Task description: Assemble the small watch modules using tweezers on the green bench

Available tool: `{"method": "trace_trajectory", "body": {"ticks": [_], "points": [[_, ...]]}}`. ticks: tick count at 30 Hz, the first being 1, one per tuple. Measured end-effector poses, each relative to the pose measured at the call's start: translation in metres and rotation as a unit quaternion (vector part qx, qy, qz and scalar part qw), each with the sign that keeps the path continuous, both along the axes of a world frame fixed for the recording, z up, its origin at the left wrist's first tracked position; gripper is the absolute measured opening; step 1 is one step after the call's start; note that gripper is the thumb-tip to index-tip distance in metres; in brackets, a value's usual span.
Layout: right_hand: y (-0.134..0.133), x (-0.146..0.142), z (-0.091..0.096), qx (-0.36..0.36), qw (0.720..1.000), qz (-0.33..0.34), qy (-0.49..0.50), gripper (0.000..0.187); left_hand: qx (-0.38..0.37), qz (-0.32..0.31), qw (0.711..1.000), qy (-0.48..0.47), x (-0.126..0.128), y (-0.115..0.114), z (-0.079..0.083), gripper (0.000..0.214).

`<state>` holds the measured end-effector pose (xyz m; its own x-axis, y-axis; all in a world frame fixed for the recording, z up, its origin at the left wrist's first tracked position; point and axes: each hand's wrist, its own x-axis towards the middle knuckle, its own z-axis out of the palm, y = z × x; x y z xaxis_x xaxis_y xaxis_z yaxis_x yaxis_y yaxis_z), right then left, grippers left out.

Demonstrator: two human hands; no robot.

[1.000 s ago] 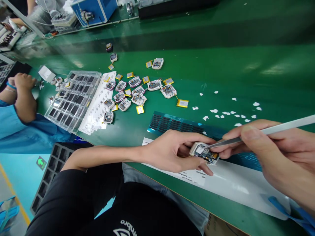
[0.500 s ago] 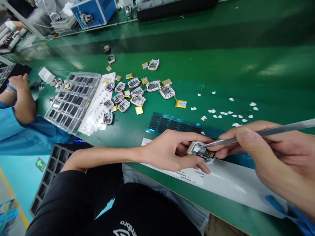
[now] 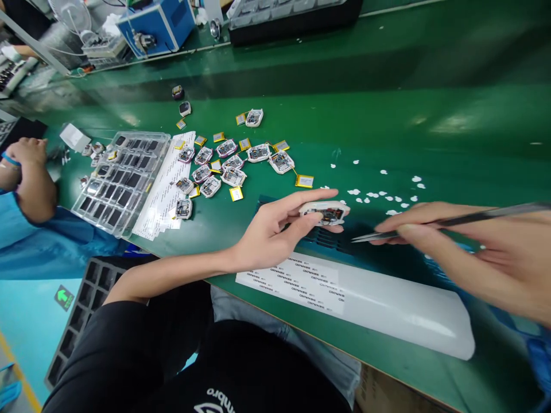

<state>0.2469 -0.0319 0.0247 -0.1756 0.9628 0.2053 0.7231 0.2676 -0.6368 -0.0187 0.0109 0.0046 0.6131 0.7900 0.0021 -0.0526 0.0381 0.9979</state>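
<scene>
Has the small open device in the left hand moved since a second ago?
Yes. The device has moved off the white label strip, farther up the bench, apart from the tweezers.

Left hand (image 3: 275, 232): raised over green desk (image 3: 430, 126), pinching white watch casing (image 3: 325, 212), circuit board exposed. Right hand (image 3: 486, 258): gripping metal tweezers (image 3: 430, 225), tips apart from casing. Below: dark sticker sheet (image 3: 327, 238), white label strip (image 3: 357, 301). Left: clear compartment tray (image 3: 123, 178), scattered casings (image 3: 235, 163).

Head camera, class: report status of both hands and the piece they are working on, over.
Left hand grips white watch case, lifted above the table. Right hand pinches tweezers, tips just short of the case. Label sheet below; nothing between tips and case.
</scene>
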Motion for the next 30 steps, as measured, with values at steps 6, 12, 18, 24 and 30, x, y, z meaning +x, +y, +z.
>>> {"method": "trace_trajectory", "body": {"ticks": [6,12,18,24,30], "points": [[0.010,-0.001,-0.004,0.079,0.990,0.109,-0.035,0.052,0.225,-0.107,0.965,0.084,-0.001,0.003,-0.006,0.035],[0.010,0.008,-0.006,0.121,0.973,0.185,-0.072,0.049,0.488,-0.185,0.831,0.189,-0.003,0.003,-0.012,0.036],[0.005,0.003,-0.003,0.176,0.955,0.217,-0.099,0.033,0.576,-0.179,0.759,0.246,0.001,0.001,-0.014,0.032],[-0.005,0.006,-0.001,0.244,0.925,0.234,-0.174,0.027,0.636,-0.184,0.707,0.246,0.003,0.002,-0.012,0.029],[-0.011,0.021,-0.010,0.242,0.948,0.146,-0.146,0.047,0.676,-0.162,0.718,0.041,0.000,0.008,-0.013,0.020]]}}
